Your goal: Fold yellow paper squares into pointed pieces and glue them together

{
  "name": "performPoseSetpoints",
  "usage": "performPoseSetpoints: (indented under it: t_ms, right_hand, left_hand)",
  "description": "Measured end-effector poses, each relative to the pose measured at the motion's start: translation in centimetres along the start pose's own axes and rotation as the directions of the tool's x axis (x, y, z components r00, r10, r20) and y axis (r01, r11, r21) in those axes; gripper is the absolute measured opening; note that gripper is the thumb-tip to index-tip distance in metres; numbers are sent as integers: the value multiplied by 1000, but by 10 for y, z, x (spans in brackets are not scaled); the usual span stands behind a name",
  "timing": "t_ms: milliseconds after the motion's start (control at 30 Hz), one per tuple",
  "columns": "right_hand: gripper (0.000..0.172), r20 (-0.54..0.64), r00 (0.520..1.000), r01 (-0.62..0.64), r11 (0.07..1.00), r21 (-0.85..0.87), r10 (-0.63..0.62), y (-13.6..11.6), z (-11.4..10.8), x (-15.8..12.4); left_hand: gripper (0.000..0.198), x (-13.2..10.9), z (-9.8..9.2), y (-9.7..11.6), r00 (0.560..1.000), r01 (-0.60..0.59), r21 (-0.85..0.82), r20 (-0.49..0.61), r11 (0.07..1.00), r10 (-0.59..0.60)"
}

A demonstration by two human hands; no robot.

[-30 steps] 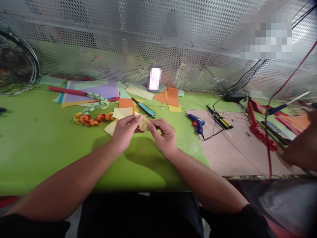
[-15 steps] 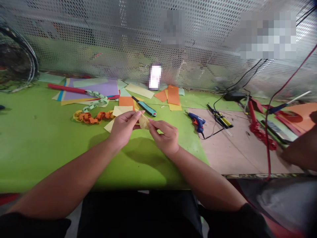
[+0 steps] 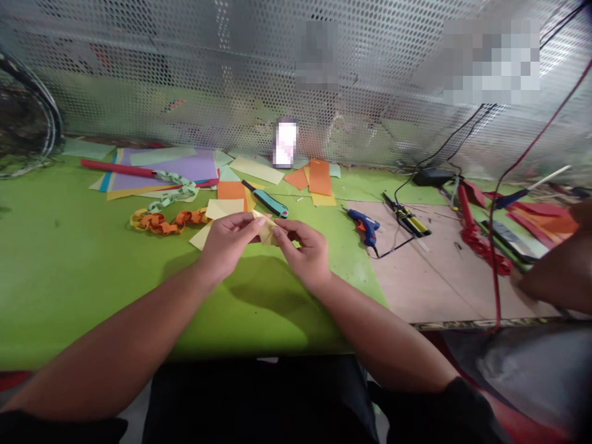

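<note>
My left hand (image 3: 226,242) and my right hand (image 3: 303,251) meet over the green table (image 3: 69,265), both pinching a small folded piece of pale yellow paper (image 3: 267,231) between thumbs and fingers. The paper is held a little above the table top. Just behind my hands lie loose yellow sheets (image 3: 224,209) and an orange sheet (image 3: 234,190). A teal and black utility knife (image 3: 267,200) rests beyond my fingers.
An orange paper chain (image 3: 166,221) and a pale green chain (image 3: 173,188) lie at left by purple paper (image 3: 161,171). A blue glue gun (image 3: 365,224), yellow-handled tools (image 3: 409,217), red cables (image 3: 476,237) sit right. Another person's arm (image 3: 555,277) reaches in. Perforated metal screen (image 3: 208,80) behind.
My hands have stayed together on the yellow paper, working it slightly between the fingers. The view has shifted a little; the other person's arm has moved slightly at the right.
</note>
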State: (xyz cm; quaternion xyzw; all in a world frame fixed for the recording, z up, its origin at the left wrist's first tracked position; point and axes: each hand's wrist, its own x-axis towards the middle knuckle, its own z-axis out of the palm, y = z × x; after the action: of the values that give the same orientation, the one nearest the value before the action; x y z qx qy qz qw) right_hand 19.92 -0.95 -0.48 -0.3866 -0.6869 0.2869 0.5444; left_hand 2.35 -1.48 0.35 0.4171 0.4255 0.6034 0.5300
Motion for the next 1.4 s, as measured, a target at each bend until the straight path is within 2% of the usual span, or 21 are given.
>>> performPoseSetpoints:
  t_ms: [167, 367, 467, 567, 633, 700, 833, 900, 1033, 1133, 1267, 1400]
  right_hand:
    - [16, -4, 1000, -10, 998, -58, 10, -2, 2, 2]
    - [18, 25, 996, -86, 996, -8, 86, 2, 3, -1]
    - [25, 71, 984, -171, 979, 107, 164, 4, 2, 0]
    - [38, 207, 937, -333, 894, 298, 280, 6, 1, 3]
    - [41, 214, 916, -397, 849, 348, 341, 7, 1, 5]
    - [38, 160, 912, -409, 842, 350, 377, 8, 1, 6]
    - [35, 88, 916, -397, 850, 345, 392, 8, 0, 9]
    - [31, 58, 934, -351, 879, 323, 352, 8, 0, 9]
    - [18, -27, 987, -150, 971, 186, 157, 8, 1, 7]
    - [11, -105, 994, -17, 999, 33, 20, 8, 3, 5]
    - [2, -161, 962, 196, 968, -155, -221, 9, 4, 4]
    - [14, -53, 902, 396, 869, -297, -429, 15, 2, 4]
  left_hand:
    - [29, -2, 1, -2, 1000, -1, 51, -19, 999, 2]
    - [35, 0, 2, -4, 995, -22, 14, -99, 1000, 23]
    - [34, 4, 1, -5, 993, -14, -25, -115, 1000, 11]
    - [33, 8, -2, -5, 991, -11, -86, -135, 996, -1]
    - [35, 10, -3, -4, 991, -1, -122, -133, 993, -15]
    - [37, 9, -4, -3, 995, 18, -130, -95, 991, -30]
    - [39, 2, 0, -4, 992, 94, -44, 91, 995, -90]
    - [36, -1, 3, -5, 990, 103, -20, 97, 995, -100]
    - [33, -2, 4, -9, 994, 109, -34, 30, 993, -108]
    - [32, -1, 3, -11, 993, 121, -32, 13, 992, -121]
    - [32, -1, 4, -14, 988, 154, -73, -17, 985, -156]
    - [33, -1, 5, -13, 987, 156, -109, -31, 982, -161]
